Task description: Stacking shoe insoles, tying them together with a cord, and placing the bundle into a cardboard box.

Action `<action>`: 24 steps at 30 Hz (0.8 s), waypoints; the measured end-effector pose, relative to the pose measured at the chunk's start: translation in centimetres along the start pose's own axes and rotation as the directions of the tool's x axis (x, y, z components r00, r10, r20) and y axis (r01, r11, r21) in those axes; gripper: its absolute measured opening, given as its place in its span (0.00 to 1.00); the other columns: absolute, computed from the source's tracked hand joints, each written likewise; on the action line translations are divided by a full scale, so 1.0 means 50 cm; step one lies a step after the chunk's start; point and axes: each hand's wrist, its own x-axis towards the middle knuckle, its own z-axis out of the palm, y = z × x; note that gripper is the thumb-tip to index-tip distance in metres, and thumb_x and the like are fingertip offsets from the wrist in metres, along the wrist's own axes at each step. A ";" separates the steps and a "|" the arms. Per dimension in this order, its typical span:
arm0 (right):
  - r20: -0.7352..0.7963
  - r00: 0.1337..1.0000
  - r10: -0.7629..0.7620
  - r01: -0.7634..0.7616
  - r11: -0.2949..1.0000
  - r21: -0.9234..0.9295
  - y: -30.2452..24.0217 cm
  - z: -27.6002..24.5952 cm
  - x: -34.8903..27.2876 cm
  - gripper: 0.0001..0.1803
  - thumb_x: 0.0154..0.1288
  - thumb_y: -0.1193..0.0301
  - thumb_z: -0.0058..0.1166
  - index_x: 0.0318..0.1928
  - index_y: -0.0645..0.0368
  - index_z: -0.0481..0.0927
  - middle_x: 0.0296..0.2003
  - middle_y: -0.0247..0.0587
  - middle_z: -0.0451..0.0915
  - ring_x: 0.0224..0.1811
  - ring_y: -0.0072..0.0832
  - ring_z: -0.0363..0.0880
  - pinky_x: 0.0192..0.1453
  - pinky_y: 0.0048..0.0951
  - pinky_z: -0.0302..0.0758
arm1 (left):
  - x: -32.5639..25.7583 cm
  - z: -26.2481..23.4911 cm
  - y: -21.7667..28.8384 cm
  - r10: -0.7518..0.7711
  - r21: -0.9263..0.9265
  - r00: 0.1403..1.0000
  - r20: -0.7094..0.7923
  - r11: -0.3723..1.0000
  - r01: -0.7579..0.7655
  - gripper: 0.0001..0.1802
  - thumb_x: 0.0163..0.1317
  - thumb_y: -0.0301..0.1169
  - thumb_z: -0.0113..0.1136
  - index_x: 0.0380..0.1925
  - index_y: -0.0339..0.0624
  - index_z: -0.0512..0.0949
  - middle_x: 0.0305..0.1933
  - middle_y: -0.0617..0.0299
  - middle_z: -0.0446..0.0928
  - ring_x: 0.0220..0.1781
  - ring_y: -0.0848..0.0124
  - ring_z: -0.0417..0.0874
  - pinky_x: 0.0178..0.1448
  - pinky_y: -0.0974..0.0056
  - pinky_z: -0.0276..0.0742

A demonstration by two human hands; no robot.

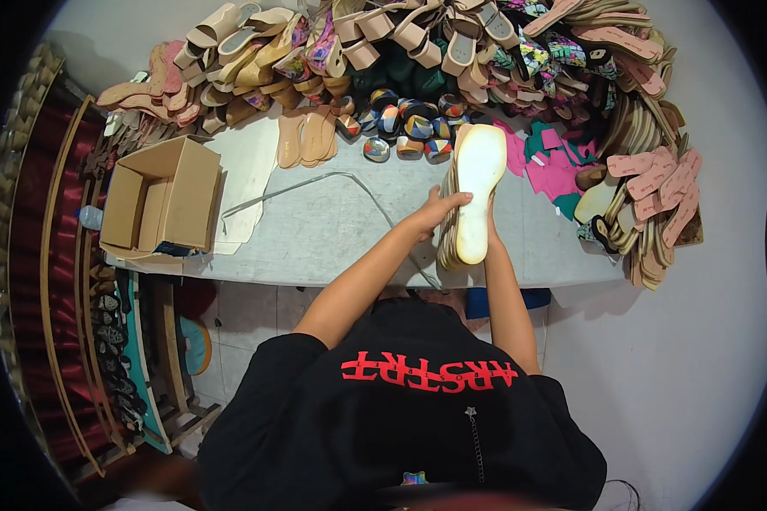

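Note:
A thick stack of shoe insoles point(481, 170), white on its top face, rises from the table in front of me with the toe ends pointing away. My left hand point(439, 210) wraps the stack's left side, its thumb resting on the edge of the top insole. On the opposite side, my right hand point(491, 228) presses along the stack's edge; its fingers are mostly hidden behind the insoles. Just left of the stack's far end sit several small multicoloured heel pieces point(418, 127).
An open cardboard box point(166, 192) stands at the left on the table point(315, 243). A grey strip point(311, 180) lies bent across the tabletop. Pink and green scraps point(554, 170) and pink insoles point(660, 183) are at the right. Piled sandals point(460, 47) line the back.

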 end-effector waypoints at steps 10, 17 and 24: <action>-0.089 0.993 0.071 -0.064 0.994 0.085 -0.003 -0.043 -0.061 0.43 0.59 0.36 0.09 0.58 0.53 0.62 0.45 0.41 0.74 0.32 0.25 0.75 0.29 0.26 0.75 | -0.044 0.059 0.013 0.135 0.061 0.991 0.019 0.989 -0.136 0.48 0.56 0.33 0.56 0.65 0.67 0.31 0.59 0.49 0.61 0.56 0.54 0.67 0.49 0.37 0.64; -0.258 0.920 0.294 -0.355 0.906 -0.232 0.043 -0.095 0.021 0.39 0.57 0.34 0.16 0.40 0.50 0.72 0.19 0.31 0.72 0.15 0.18 0.61 0.25 0.28 0.63 | -0.056 0.012 0.031 0.239 0.030 0.957 -0.164 0.971 -0.238 0.37 0.61 0.22 0.44 0.64 0.63 0.40 0.50 0.47 0.65 0.48 0.62 0.70 0.45 0.52 0.72; -0.272 0.937 0.219 -0.286 0.928 -0.241 0.043 0.004 0.027 0.42 0.59 0.36 0.22 0.55 0.60 0.67 0.42 0.45 0.75 0.44 0.29 0.74 0.48 0.38 0.69 | -0.040 -0.128 0.042 0.272 0.185 0.950 -0.156 0.952 -0.243 0.32 0.60 0.18 0.35 0.63 0.55 0.44 0.53 0.45 0.63 0.49 0.63 0.70 0.53 0.62 0.68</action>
